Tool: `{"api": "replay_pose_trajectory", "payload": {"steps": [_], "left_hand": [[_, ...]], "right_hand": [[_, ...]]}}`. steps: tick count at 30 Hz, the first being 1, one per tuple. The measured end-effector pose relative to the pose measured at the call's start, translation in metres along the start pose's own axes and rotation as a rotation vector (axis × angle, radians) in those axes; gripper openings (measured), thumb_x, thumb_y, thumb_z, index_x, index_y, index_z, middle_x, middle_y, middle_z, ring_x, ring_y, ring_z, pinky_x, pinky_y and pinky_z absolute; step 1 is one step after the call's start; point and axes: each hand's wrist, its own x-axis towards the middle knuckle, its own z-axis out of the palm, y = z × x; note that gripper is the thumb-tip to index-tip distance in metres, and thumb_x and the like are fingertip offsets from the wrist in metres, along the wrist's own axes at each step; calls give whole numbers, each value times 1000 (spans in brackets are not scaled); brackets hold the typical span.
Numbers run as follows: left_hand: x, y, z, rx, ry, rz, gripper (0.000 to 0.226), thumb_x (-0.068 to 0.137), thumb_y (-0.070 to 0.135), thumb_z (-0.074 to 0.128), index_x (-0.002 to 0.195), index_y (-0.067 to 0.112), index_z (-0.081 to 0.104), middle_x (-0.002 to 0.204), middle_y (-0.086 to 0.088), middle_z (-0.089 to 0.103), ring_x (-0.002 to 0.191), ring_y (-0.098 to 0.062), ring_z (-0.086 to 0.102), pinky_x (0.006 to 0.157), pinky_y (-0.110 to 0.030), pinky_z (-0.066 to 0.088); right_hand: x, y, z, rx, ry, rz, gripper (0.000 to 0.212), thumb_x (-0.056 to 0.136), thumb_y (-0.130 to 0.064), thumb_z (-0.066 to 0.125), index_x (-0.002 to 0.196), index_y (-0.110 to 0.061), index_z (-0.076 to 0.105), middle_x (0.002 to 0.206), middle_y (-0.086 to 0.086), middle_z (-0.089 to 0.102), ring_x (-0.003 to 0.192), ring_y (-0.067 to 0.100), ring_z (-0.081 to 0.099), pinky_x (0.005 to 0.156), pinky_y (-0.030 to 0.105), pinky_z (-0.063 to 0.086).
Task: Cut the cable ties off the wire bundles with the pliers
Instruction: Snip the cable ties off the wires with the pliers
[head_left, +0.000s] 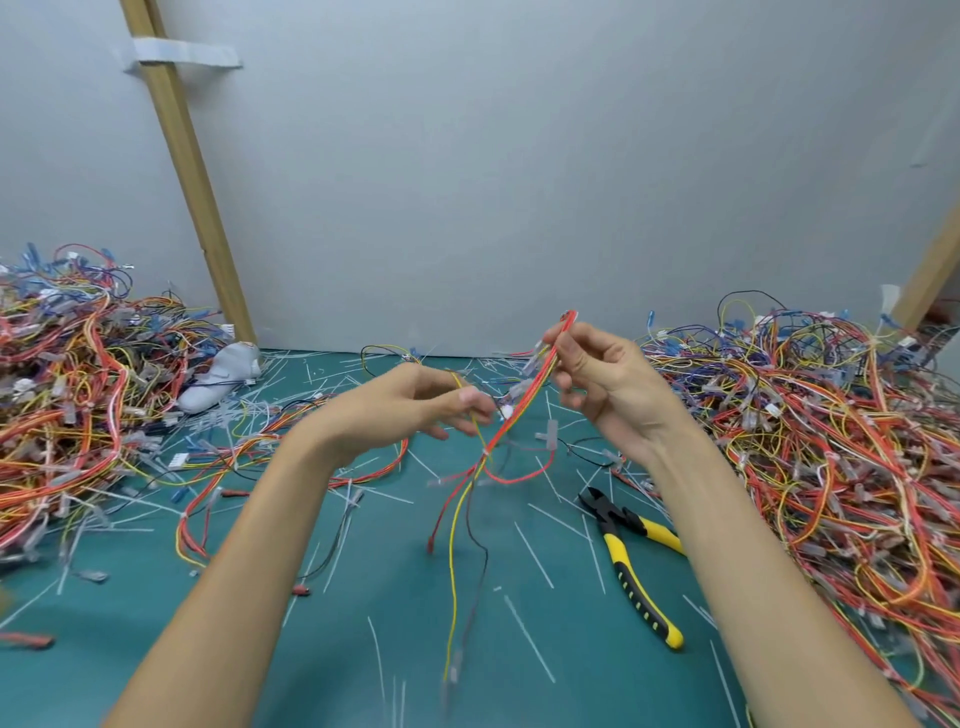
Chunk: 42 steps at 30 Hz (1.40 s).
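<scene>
Beside the held bundle (525, 397), pliers (626, 571) lie among cut ties (534, 555).

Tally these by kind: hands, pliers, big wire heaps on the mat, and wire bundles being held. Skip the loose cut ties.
Hands: 2, left hand and right hand
Pliers: 1
Wire heaps: 2, left heap and right heap
Held wire bundle: 1
Total: 6

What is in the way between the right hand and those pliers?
Nothing visible. The pliers lie on the green mat beside the right forearm, but the right hand is busy pinching the wire bundle.
</scene>
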Motion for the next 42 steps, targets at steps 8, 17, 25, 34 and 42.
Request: {"api": "replay_pose_trajectory", "payload": {"steps": [8, 17, 25, 34, 42], "left_hand": [[4, 1, 15, -407, -273, 26, 51, 100, 43, 33, 113, 8, 67, 99, -11, 71, 97, -30, 66, 85, -34, 50], [2, -3, 5, -347, -171, 92, 28, 95, 34, 51, 105, 16, 70, 77, 0, 59, 74, -18, 61, 76, -30, 47], [-3, 1, -3, -266, -151, 156, 25, 99, 26, 49, 104, 14, 70, 81, -6, 57, 78, -16, 56, 76, -26, 47], [1, -2, -5, -215, -29, 205, 33, 96, 21, 46, 119, 6, 64, 85, -4, 63, 78, -9, 57, 71, -15, 44], [9, -1, 9, -280, 50, 286, 29, 96, 21, 47, 115, 9, 65, 80, 3, 62, 74, 0, 58, 67, -9, 43]], "right_hand": [[0, -3, -8, 155, 115, 15, 14, 80, -24, 61, 91, -16, 62, 66, -14, 58, 52, 2, 48, 44, 13, 34], [-2, -5, -25, 153, 93, 169, 23, 82, -37, 64, 78, -19, 78, 75, -4, 69, 55, 8, 59, 44, 17, 43], [-5, 14, -56, -324, 208, 711, 77, 95, -64, 35, 67, -1, 69, 54, 8, 63, 42, 16, 59, 38, 17, 41], [-2, 40, -44, -572, -27, 888, 67, 96, -61, 40, 103, 0, 68, 90, 17, 75, 69, 24, 73, 46, 22, 52], [-3, 70, -13, -223, -260, 910, 49, 88, -54, 58, 109, -10, 60, 88, 10, 74, 75, 25, 74, 46, 21, 54]]}}
